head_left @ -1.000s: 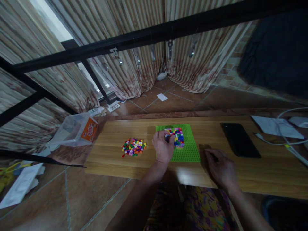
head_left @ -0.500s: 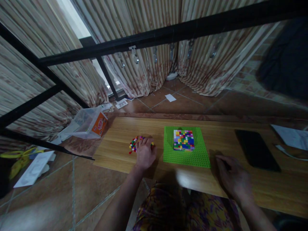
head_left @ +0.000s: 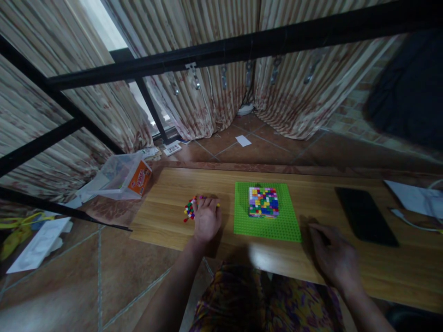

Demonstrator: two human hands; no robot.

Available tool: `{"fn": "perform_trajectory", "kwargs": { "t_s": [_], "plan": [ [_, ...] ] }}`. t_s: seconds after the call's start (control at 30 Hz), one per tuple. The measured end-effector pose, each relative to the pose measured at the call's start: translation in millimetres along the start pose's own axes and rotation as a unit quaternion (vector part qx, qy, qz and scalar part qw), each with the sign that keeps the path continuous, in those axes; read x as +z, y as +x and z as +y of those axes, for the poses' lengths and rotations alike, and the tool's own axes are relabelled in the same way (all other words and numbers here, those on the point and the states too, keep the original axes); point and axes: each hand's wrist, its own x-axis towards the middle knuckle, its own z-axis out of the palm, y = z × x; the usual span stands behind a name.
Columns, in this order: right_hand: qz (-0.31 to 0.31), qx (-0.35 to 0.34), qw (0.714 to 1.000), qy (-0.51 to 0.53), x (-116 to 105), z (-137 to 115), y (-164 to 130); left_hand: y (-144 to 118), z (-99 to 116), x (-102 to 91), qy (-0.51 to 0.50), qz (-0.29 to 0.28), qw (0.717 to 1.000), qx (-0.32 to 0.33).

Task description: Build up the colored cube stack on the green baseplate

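Observation:
My left hand (head_left: 206,220) lies palm down over a small pile of loose toy bricks (head_left: 190,208), its fingers stretched out and slightly apart. The hand covers part of the pile, and bricks in red, green, blue, yellow and white show at its left. To the right of it, a green baseplate (head_left: 266,229) carries a square, multicoloured block of bricks (head_left: 263,202). My right hand (head_left: 334,253) rests on the table beside the baseplate's near right corner, fingers loosely curled in, with no object visible in it.
The wooden table (head_left: 159,198) has a dark flat tablet-like thing (head_left: 366,216), white paper (head_left: 413,196) and a white cable (head_left: 411,225) at the right. A clear plastic bin (head_left: 119,177) with an orange label stands past its left end. A black rail (head_left: 221,57) crosses before the curtains.
The view has shifted slightly. My left hand stays over the loose bricks with its fingers moved a little, and my right hand holds its place beside the baseplate.

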Motion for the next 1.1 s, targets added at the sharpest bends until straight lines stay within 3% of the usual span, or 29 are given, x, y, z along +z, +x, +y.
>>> {"fn": "perform_trajectory", "kwargs": {
  "t_s": [0.17,0.7,0.9,1.1],
  "plan": [
    [0.001,0.001,1.000,0.012,-1.8,-5.3,1.2,1.3,1.1,2.7,0.005,0.008,1.000,0.026],
    [0.011,-0.001,1.000,0.014,2.1,-1.5,1.4,14.2,1.2,-2.5,0.039,-0.051,0.997,0.049],
    [0.019,-0.004,1.000,0.024,3.2,-4.2,2.3,13.0,5.5,-5.6,0.039,-0.013,0.998,0.054],
    [0.026,-0.012,0.999,0.031,2.6,-5.4,2.3,12.5,21.5,-12.6,-0.080,0.037,0.995,0.056]
  ]
}}
